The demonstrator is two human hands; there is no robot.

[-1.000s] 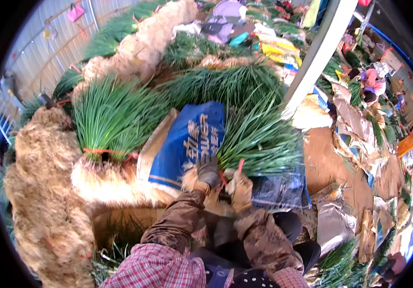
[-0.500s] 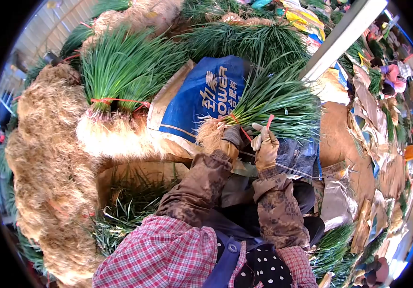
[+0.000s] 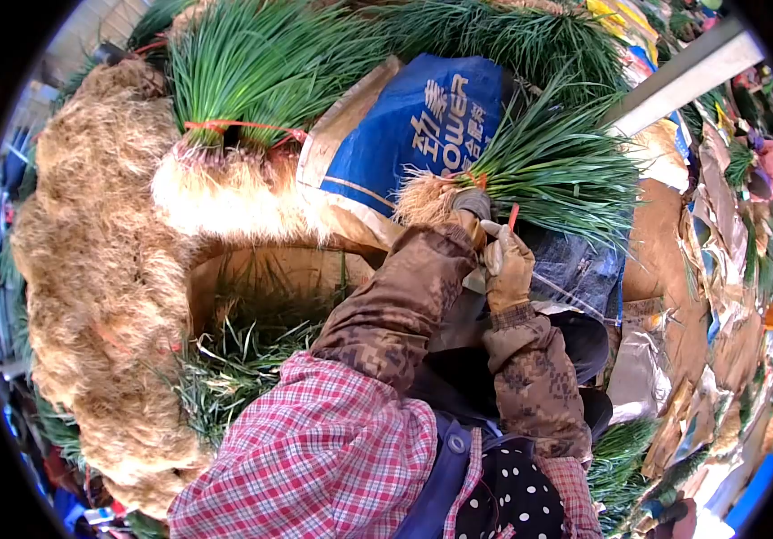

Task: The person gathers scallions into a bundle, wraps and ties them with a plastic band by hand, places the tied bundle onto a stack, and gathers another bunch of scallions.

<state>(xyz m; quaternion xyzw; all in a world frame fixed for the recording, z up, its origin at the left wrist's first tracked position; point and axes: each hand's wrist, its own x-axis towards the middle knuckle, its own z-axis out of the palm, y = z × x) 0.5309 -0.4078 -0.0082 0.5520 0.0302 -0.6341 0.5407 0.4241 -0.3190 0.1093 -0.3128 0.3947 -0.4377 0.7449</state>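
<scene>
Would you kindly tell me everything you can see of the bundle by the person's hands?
The bundle lies on its side, partly over the blue bag. Pale, stringy roots point to the picture's left; long, slender green leaves fan out to the right. A red tie shows where they meet. The gloved left hand seems to touch it near the roots; whether the right hand touches it is unclear.

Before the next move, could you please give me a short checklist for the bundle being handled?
1. Left hand at the green bundle, near its roots: ok.
2. Right hand holding the red strip: ok.
3. Red band visible on the bundle's stems: ok.
4. Band tight and fastened: cannot tell, partly hidden.
5. Roots gathered at one end, leaves at the other: ok.
</scene>
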